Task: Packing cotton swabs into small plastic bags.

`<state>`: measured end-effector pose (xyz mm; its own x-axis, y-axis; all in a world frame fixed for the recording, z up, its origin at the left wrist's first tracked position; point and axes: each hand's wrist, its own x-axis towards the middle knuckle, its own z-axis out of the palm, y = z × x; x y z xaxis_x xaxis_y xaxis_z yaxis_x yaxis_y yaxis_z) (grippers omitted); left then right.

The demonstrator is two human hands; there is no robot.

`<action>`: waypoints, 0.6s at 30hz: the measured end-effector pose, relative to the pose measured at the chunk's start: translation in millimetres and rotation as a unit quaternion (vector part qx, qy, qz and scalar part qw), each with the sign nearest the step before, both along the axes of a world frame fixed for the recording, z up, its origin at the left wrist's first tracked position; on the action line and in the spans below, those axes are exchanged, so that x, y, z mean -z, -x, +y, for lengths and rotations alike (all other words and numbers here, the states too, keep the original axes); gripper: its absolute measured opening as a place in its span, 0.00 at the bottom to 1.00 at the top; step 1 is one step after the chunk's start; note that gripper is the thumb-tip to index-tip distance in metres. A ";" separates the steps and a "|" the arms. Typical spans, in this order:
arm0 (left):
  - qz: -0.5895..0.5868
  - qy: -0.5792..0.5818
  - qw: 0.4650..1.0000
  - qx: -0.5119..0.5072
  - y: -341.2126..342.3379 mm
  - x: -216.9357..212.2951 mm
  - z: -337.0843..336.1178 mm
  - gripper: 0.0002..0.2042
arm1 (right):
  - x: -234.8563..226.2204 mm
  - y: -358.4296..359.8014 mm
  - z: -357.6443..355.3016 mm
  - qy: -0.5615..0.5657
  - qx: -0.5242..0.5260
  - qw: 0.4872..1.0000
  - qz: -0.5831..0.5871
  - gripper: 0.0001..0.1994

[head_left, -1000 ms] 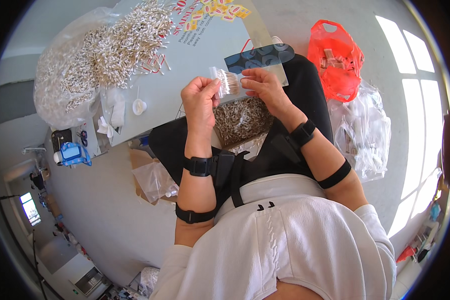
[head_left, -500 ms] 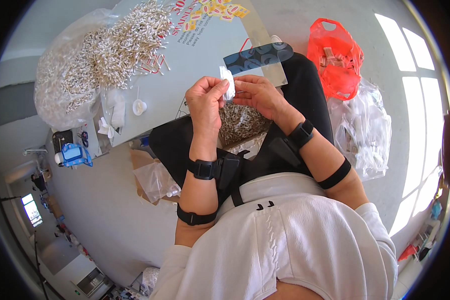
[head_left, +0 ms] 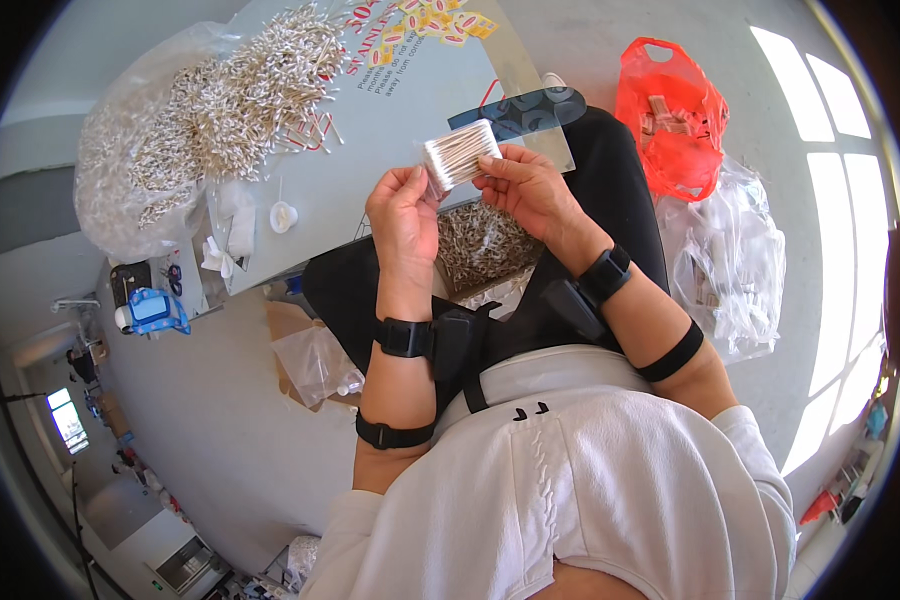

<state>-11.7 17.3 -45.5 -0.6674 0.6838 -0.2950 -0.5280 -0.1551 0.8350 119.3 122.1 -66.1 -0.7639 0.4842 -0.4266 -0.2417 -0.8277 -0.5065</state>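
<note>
Hundreds of loose cotton swabs (head_left: 230, 105) heap on the grey bench (head_left: 390, 160) beside a clear bag (head_left: 120, 190). My left hand (head_left: 402, 215) and right hand (head_left: 530, 190) pinch a small clear packet of swabs (head_left: 458, 155) above my lap; a loose grip could spill it. An orange bag (head_left: 675, 115) sits rightward.

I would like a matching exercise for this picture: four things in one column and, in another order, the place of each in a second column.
Things:
1. packet of cotton swabs
2. orange bag
3. loose swab heap
4. blue tape dispenser

Places:
A. on the floor, at the person's right
B. between the left hand and the right hand
C. low at the person's left
D. spread over the table

Pairs: 1-B, 2-A, 3-D, 4-C
</note>
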 end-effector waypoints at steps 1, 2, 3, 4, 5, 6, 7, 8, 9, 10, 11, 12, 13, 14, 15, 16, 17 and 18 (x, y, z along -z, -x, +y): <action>-0.007 0.001 1.000 0.001 -0.1 0.5 -0.1 0.02 | -0.7 -0.2 -0.4 -0.014 0.005 1.000 -0.003 0.06; -0.006 0.001 1.000 0.001 -0.3 1.1 -0.1 0.02 | -1.4 -0.1 -1.0 -0.014 0.005 1.000 -0.003 0.06; -0.009 0.002 1.000 0.000 -0.6 1.7 -0.2 0.02 | -2.1 0.0 -1.7 -0.024 0.010 1.000 -0.012 0.06; -0.011 0.003 1.000 -0.001 -0.7 1.9 -0.3 0.03 | -3.2 0.3 -2.4 -0.034 0.016 0.999 -0.020 0.06; -0.011 0.003 1.000 -0.001 -0.5 1.9 -0.6 0.03 | -4.2 0.5 -2.9 -0.034 0.016 0.999 -0.020 0.06; -0.011 0.003 1.000 -0.001 -0.1 2.0 -0.9 0.03 | -5.3 0.7 -3.2 -0.041 0.020 0.999 -0.022 0.06; -0.011 0.004 1.000 -0.001 -0.5 0.6 -0.6 0.03 | -5.5 0.6 -3.4 -0.047 0.024 0.998 -0.025 0.06; -0.011 0.004 1.000 -0.001 -1.4 -0.6 -0.3 0.03 | -5.6 0.4 -3.5 -0.047 0.024 0.998 -0.025 0.06; -0.017 0.006 1.000 -0.009 -2.7 -1.6 -0.1 0.03 | -5.7 0.3 -3.7 -0.056 0.019 0.998 -0.029 0.05; -0.022 0.007 1.000 -0.017 -4.4 -3.4 0.8 0.04 | -5.2 0.0 -3.5 -0.065 0.015 0.997 -0.033 0.05; -0.022 0.007 1.000 -0.016 -6.0 -5.1 1.5 0.04 | -4.7 -0.2 -3.5 -0.065 0.016 0.997 -0.033 0.05; -0.018 0.008 1.000 -0.021 -7.6 -6.9 2.3 0.04 | -4.2 -0.3 -3.6 -0.068 0.016 0.997 -0.032 0.04; -0.014 0.009 1.000 -0.025 -8.6 -8.6 2.6 0.04 | -4.4 -0.2 -3.7 -0.072 0.016 0.997 -0.032 0.04; -0.014 0.009 1.000 -0.026 -9.1 -10.5 3.1 0.04 | -4.5 -0.1 -3.8 -0.072 0.016 0.997 -0.032 0.04; -0.013 0.004 1.000 -0.020 -9.6 -12.3 3.6 0.05 | -4.7 0.0 -4.0 -0.076 0.016 0.996 -0.033 0.04; -0.011 -0.002 1.000 -0.015 -9.9 -13.9 3.9 0.07 | -5.3 0.2 -4.3 -0.080 0.016 0.996 -0.034 0.04; -0.011 -0.002 1.000 -0.015 -10.2 -15.6 4.0 0.07 | -5.9 0.3 -4.6 -0.080 0.016 0.996 -0.034 0.04; -0.003 -0.006 1.000 -0.004 -10.3 -17.3 4.0 0.09 | -6.5 0.3 -4.8 -0.088 0.016 0.995 -0.039 0.04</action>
